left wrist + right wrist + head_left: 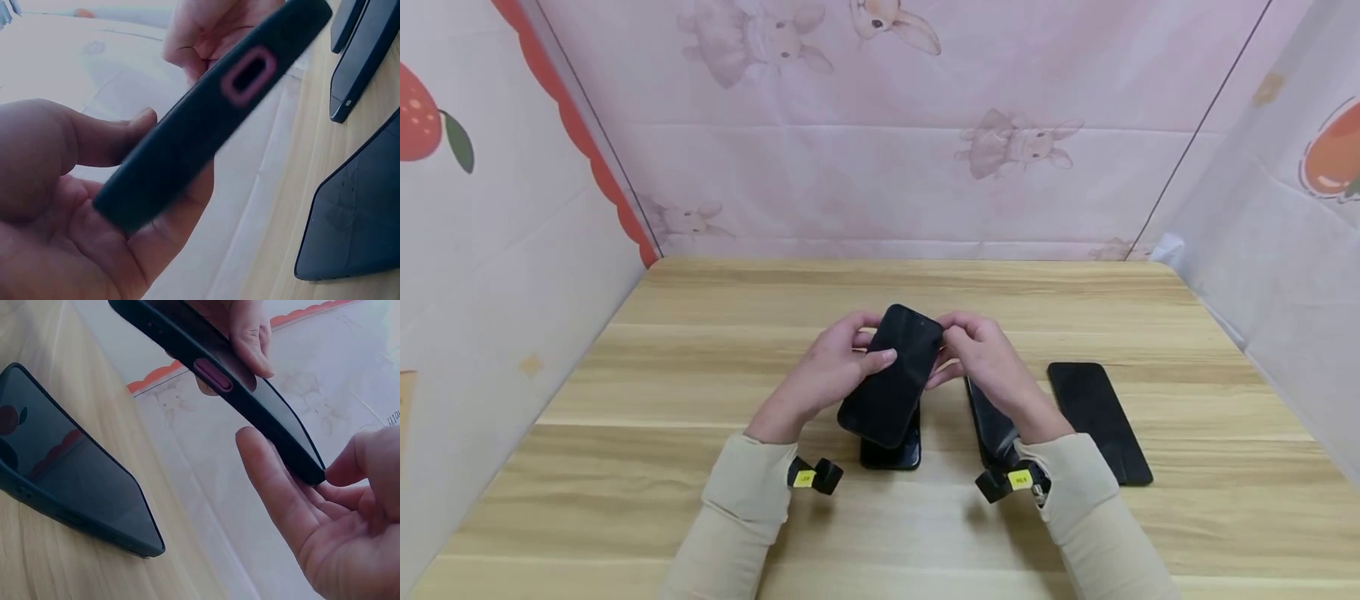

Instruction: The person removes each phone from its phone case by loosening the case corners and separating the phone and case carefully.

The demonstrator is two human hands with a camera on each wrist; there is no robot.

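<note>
A black phone in a dark case point(891, 379) is held tilted above the table, screen up. My left hand point(831, 371) grips its left side, thumb across the screen and fingers beneath. At the phone's upper right corner, my right hand point(985, 354) pinches the edge between thumb and fingers. The left wrist view shows a pink-rimmed port opening point(250, 76) in the case's end; a purple side button point(213, 375) shows in the right wrist view. Directly below the held phone lies a second phone point(891, 456), partly covered by it.
Another phone point(992, 421) lies under my right wrist, partly hidden by it. Farther right rests one more black phone point(1097, 417). All lie on a wood-grain table point(737, 350). Printed cloth walls point(865, 192) stand at the back and both sides.
</note>
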